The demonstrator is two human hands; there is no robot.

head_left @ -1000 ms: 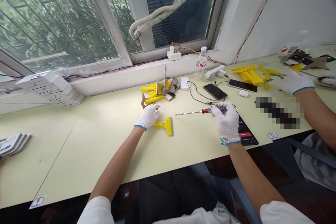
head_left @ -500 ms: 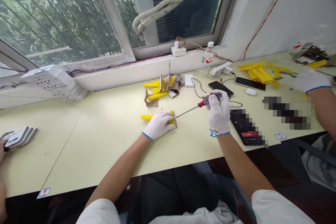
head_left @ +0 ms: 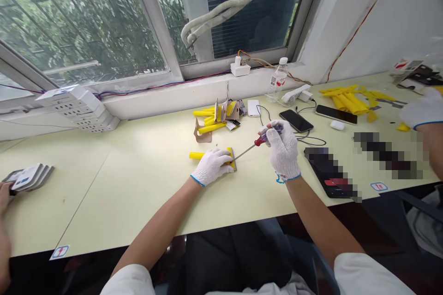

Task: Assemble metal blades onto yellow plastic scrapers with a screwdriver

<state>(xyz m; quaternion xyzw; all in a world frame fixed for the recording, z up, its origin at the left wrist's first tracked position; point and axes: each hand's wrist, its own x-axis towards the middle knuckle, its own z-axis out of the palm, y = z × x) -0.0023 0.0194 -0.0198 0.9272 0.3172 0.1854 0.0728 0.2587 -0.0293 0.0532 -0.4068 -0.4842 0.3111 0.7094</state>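
Note:
A yellow scraper with a metal blade edge lies on the table, its handle pointing left. My left hand, in a white knit glove, is closed over the scraper's middle and head, hiding part of it. My right hand, gloved the same way, grips a screwdriver with a red and clear purple handle. The shaft slants down to the left, and its tip is at the scraper's head beside my left fingertips. Whether the tip sits in a screw is too small to tell.
Behind lie several yellow scrapers with cardboard pieces. Phones, cables and a bottle stand to the right, near more yellow handles. A co-worker's gloved hand is at far right; another person's hand holds cards at left.
My right hand has brought the screwdriver left and down, so its tip now meets the scraper's head. My left hand stays on the scraper. The view has shifted slightly.

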